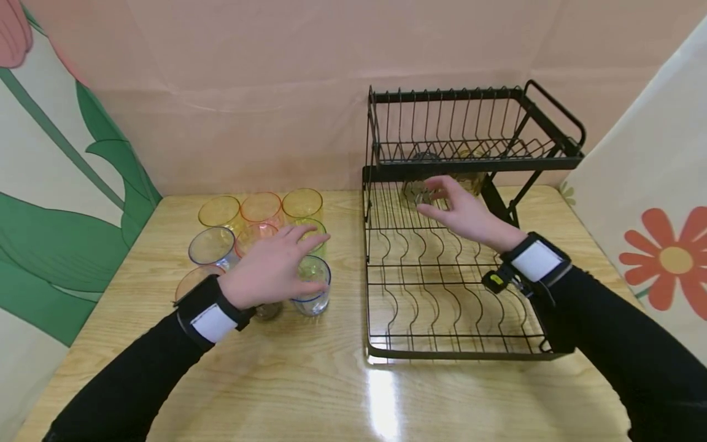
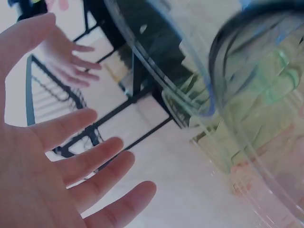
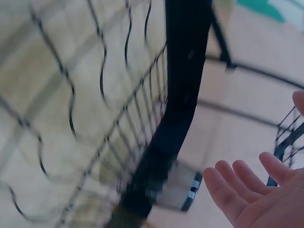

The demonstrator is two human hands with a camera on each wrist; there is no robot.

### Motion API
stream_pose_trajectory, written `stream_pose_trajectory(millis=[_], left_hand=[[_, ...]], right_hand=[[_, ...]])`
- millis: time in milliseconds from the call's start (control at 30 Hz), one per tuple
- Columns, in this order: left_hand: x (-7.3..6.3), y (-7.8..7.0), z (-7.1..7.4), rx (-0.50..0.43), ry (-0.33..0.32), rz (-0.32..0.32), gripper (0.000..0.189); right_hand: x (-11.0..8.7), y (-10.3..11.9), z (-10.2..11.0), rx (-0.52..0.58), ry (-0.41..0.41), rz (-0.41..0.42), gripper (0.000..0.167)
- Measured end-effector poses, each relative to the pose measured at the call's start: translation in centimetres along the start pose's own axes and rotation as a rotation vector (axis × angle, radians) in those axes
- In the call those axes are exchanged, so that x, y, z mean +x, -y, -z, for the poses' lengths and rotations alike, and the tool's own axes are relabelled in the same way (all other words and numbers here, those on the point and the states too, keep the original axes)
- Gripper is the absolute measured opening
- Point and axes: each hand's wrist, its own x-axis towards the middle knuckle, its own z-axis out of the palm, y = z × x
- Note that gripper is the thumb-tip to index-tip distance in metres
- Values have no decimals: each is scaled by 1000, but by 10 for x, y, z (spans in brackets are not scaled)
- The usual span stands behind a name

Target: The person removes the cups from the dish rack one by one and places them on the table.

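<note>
My right hand (image 1: 466,212) reaches into the lower tier of the black dish rack (image 1: 458,355), fingers apart and loosely bent, holding nothing. Just beyond its fingertips stands a dark-tinted glass (image 1: 411,191), and a yellowish glass (image 1: 471,183) is partly hidden behind the hand and upper tier. My left hand (image 1: 273,264) hovers over several drinking glasses on the table, its fingers spread. Nearest to it is a clear glass with a blue rim (image 1: 316,303); a green-rimmed glass (image 1: 317,230) is partly covered by its fingers. The left wrist view shows the spread fingers (image 2: 104,175) apart from the glasses.
Behind the left hand stand yellow-rimmed (image 1: 219,212), orange-rimmed (image 1: 261,209) and blue-rimmed (image 1: 212,247) glasses, close together. The rack's upper tier (image 1: 475,166) overhangs the back of its lower tier. A pink backdrop (image 1: 248,92) rises behind the wooden table (image 1: 287,387).
</note>
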Motion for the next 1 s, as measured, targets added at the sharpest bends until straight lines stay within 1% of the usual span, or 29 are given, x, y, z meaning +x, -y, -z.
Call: stream_pose_trajectory(millis=[33, 100, 200, 267, 400, 500, 567, 667, 733, 800, 900, 1000], left_hand=[[1, 1, 1, -7, -14, 12, 83], [2, 3, 3, -10, -32, 32, 86], [3, 5, 2, -25, -41, 53, 89], [3, 5, 1, -38, -35, 56, 90], [2, 5, -4, -75, -23, 56, 89], [1, 5, -7, -96, -27, 51, 88], [1, 6, -9, -107, -39, 41, 87], [0, 6, -10, -109, -59, 31, 88], [0, 5, -11, -106, -71, 24, 88], [0, 3, -12, -106, -74, 20, 88], [1, -1, -12, -104, -64, 9, 88], [1, -3, -12, -103, -51, 2, 88]], right_hand=[[7, -1, 3, -38, -6, -38, 77], [21, -4, 9, -117, -25, -79, 83], [41, -10, 14, -236, -63, -90, 85], [52, -14, 16, -321, -81, -86, 82], [71, -22, 16, -417, -90, -121, 78], [82, -25, 11, -411, -153, -128, 74], [90, -29, 6, -405, -203, -127, 74], [98, -35, 0, -406, -253, -135, 77], [103, -39, -3, -402, -264, -143, 76], [104, -43, -4, -376, -263, -162, 76], [104, -49, -8, -335, -275, -199, 78], [104, -52, -12, -324, -298, -219, 80]])
